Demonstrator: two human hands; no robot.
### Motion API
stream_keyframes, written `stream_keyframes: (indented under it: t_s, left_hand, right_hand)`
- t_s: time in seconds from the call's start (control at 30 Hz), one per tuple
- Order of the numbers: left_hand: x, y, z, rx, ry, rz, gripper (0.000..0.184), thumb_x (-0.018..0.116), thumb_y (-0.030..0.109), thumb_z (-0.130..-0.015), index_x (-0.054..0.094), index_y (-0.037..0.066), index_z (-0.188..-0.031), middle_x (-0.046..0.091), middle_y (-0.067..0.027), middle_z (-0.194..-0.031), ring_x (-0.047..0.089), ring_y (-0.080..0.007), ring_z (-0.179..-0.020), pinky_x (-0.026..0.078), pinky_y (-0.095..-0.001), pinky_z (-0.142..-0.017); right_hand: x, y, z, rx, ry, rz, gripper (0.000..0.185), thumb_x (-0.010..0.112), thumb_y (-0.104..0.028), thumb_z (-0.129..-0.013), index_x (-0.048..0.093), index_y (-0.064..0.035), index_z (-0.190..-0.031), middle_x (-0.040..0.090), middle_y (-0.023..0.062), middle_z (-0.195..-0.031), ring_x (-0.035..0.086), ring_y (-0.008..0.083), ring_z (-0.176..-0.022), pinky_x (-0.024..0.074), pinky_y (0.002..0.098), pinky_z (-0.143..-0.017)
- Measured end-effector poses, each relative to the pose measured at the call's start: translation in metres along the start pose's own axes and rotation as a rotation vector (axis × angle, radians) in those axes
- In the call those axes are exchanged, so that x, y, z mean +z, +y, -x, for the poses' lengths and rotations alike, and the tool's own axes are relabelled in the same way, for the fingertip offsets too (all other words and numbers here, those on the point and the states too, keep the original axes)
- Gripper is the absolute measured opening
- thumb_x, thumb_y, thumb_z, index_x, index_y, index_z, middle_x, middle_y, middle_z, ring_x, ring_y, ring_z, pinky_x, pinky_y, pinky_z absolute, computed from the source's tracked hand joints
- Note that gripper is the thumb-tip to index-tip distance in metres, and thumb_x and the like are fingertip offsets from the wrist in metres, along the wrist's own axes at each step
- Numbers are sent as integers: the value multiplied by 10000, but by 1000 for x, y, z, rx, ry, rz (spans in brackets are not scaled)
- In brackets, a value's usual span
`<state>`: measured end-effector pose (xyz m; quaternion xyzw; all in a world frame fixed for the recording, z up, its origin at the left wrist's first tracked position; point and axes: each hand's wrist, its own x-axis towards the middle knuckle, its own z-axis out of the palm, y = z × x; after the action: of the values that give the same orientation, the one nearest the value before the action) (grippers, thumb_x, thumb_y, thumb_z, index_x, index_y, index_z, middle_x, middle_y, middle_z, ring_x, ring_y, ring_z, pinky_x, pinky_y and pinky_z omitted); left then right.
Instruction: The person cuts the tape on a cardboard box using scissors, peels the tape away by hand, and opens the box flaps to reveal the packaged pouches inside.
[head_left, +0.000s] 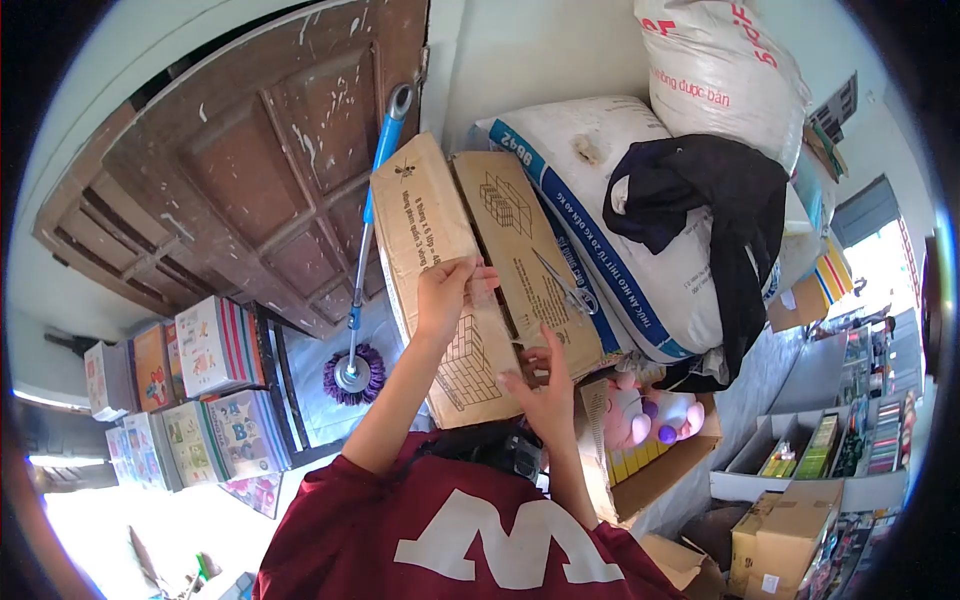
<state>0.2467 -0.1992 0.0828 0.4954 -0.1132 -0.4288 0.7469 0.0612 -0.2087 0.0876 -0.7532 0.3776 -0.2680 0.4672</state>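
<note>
A brown cardboard box (pixel 408 222) with printed drawings and text lies in front of me, a dark gap running between its two top panels. My left hand (pixel 450 292) is closed on the inner edge of the left panel, its fingers reaching over the gap. Lower along the gap, my right hand (pixel 543 385) touches the box with thumb and fingers apart. The ends of its curled fingers are partly hidden. A pair of scissors (pixel 572 288) lies on the right panel, above my right hand.
A blue-handled mop (pixel 385 150) leans by the brown door (pixel 250 150). Large feed sacks (pixel 640 230) stand behind the box, a black garment (pixel 715 190) over them. An open carton (pixel 660 485) with pink plush toys (pixel 640 415) sits right; book stacks (pixel 225 345) stand left.
</note>
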Motion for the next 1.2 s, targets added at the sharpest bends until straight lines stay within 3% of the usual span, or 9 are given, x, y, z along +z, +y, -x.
stream_keyframes:
  t_s: [0.1,0.2,0.57,0.77,0.9,1.0,1.1,1.13,1.2]
  left_hand:
    - [-2,-4,-2,-10,-3,3,258,477,169,-873,551,-55,-979,621,-166,-886,625,-195,-755,509,-275,-678]
    - [-1,-7,-5,-7,27,-45,250,479,166,-872,555,-52,-966,623,-162,-874,625,-195,-740,507,-281,-683]
    - [16,34,-16,162,62,-40,252,491,149,-856,556,-85,-925,631,-157,-816,624,-180,-712,508,-263,-631]
    - [60,99,46,255,-409,-202,213,493,92,-860,563,-93,-937,630,-165,-802,626,-188,-700,503,-252,-619]
    - [71,100,65,258,-611,-229,203,494,80,-866,567,-89,-950,629,-154,-813,622,-178,-716,499,-254,-640]
    - [66,76,74,207,-717,-457,205,509,135,-851,592,-10,-969,622,-96,-790,604,-116,-745,471,-235,-635]
    - [63,51,86,196,-874,-603,217,499,183,-852,599,18,-951,617,-93,-787,597,-138,-715,458,-270,-650]
    - [61,44,91,181,-905,-662,225,501,192,-854,594,24,-972,621,-102,-803,603,-157,-721,460,-278,-654]
    - [59,32,101,150,-970,-773,246,504,210,-859,583,36,-1014,629,-120,-837,617,-195,-734,463,-295,-661]
  right_hand:
    - [1,14,-2,-114,133,180,948,752,-171,-595,186,21,-1331,423,211,-1135,431,302,-1031,329,387,-904]
    - [-1,16,-3,-120,173,264,1012,764,-208,-573,144,16,-1341,354,232,-1214,341,357,-1122,246,438,-961]
    - [0,60,-8,-62,189,490,1063,744,-422,-574,136,-48,-1361,274,233,-1313,256,413,-1180,206,502,-972]
    - [2,73,-9,-21,171,626,1044,730,-467,-571,178,-51,-1353,256,198,-1344,237,408,-1200,210,512,-967]
    - [2,80,-7,-64,192,628,999,729,-436,-591,196,-67,-1352,260,199,-1345,235,400,-1212,207,498,-972]
    - [-15,86,-5,-187,68,445,907,714,-354,-651,205,-92,-1355,275,188,-1349,331,344,-1184,273,444,-958]
    - [-38,37,12,212,-120,-842,817,681,-242,-715,200,-70,-1352,284,155,-1357,438,272,-1117,366,363,-903]
    - [-42,28,14,110,-92,-1077,692,639,-147,-759,258,-54,-1330,331,128,-1332,474,209,-1081,421,294,-835]
    - [-54,33,21,-43,-215,-787,611,626,-132,-771,325,-48,-1296,395,129,-1278,478,186,-1068,433,278,-807]
